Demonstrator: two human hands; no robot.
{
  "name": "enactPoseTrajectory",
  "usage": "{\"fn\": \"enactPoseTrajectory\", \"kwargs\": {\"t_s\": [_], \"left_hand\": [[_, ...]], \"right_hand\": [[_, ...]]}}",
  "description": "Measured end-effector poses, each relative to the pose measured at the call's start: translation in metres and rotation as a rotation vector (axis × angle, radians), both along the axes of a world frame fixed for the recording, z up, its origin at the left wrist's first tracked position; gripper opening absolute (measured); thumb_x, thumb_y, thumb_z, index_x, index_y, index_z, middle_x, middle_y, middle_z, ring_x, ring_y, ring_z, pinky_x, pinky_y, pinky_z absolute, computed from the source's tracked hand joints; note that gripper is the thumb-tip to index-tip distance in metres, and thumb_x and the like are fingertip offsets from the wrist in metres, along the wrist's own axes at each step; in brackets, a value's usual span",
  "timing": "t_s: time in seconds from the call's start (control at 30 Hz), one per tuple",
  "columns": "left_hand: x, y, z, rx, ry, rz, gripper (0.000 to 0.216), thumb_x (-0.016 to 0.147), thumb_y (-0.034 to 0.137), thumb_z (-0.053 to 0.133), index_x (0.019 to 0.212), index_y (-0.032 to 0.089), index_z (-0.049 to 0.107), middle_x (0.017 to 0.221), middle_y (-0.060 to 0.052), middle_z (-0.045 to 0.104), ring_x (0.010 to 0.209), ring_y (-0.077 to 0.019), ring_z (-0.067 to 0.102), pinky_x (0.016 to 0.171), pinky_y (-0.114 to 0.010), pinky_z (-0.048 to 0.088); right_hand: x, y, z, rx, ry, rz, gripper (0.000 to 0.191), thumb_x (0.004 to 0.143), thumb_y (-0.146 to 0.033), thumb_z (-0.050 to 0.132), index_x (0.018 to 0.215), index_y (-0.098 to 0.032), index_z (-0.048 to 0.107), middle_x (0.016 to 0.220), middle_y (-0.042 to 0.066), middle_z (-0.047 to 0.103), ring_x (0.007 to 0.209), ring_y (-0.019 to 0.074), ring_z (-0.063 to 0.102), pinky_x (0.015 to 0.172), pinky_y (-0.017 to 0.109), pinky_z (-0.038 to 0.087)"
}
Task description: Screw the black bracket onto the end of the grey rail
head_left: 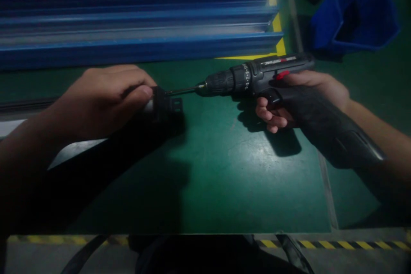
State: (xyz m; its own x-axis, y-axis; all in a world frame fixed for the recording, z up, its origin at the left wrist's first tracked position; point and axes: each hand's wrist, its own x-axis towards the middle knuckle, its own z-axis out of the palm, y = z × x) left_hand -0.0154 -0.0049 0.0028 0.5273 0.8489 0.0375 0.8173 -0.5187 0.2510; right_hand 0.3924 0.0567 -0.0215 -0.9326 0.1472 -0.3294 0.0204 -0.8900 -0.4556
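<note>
My right hand [298, 98] is wrapped round the grip of a black cordless drill [257, 78] with a red switch, held level and pointing left. Its bit [181, 91] touches a small black bracket [167, 107] at the end of a long dark part. My left hand [105, 98] is closed over that end, thumb pressed against the bracket. The long part [96, 162] runs down to the lower left, mostly in shadow, over the green bench mat [244, 180].
Stacked blue rails [128, 17] lie across the back of the bench. A blue plastic bin [353, 15] stands at the back right. A yellow and black striped edge [337, 245] marks the near side of the bench.
</note>
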Motion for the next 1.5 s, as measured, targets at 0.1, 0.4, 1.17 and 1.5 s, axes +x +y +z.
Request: {"fn": "enactPoseTrajectory", "kwargs": {"t_s": [0.1,0.4,1.17,1.5], "left_hand": [[-0.001,-0.001,-0.001,0.005,-0.016,0.007,0.039,0.105,0.041,0.032,0.100,0.017,0.063,0.096,-0.001,0.063,0.090,-0.0154,0.059,0.084,-0.027,0.040],[-0.001,-0.002,0.004,-0.069,-0.032,-0.015,0.031,0.103,0.033,0.036,0.102,0.016,0.062,0.098,-0.006,0.065,0.093,-0.0186,0.061,0.086,-0.030,0.041],[0.007,-0.001,0.014,-0.131,0.064,0.042,0.039,0.105,0.037,0.030,0.105,0.013,0.061,0.103,-0.009,0.066,0.096,-0.0210,0.060,0.085,-0.031,0.043],[0.006,-0.001,0.012,-0.135,0.057,0.049,0.039,0.105,0.037,0.031,0.106,0.013,0.062,0.104,-0.009,0.065,0.096,-0.0208,0.060,0.085,-0.031,0.042]], "right_hand": [[0.000,0.000,-0.001,0.025,-0.005,-0.004,0.049,0.108,-0.048,0.035,0.126,-0.004,0.048,0.113,0.011,0.068,0.102,0.0185,0.071,0.099,0.037,0.056],[0.000,0.001,0.003,0.011,-0.064,-0.023,0.047,0.106,-0.047,0.042,0.121,-0.004,0.053,0.110,0.012,0.069,0.099,0.0199,0.071,0.096,0.038,0.055],[0.000,0.000,0.001,-0.024,-0.041,-0.025,0.047,0.102,-0.046,0.046,0.122,-0.005,0.053,0.112,0.013,0.069,0.098,0.0203,0.070,0.098,0.036,0.055],[-0.001,0.000,0.001,-0.024,-0.026,-0.024,0.046,0.102,-0.046,0.047,0.121,-0.004,0.052,0.112,0.014,0.067,0.099,0.0200,0.069,0.097,0.035,0.055]]}}
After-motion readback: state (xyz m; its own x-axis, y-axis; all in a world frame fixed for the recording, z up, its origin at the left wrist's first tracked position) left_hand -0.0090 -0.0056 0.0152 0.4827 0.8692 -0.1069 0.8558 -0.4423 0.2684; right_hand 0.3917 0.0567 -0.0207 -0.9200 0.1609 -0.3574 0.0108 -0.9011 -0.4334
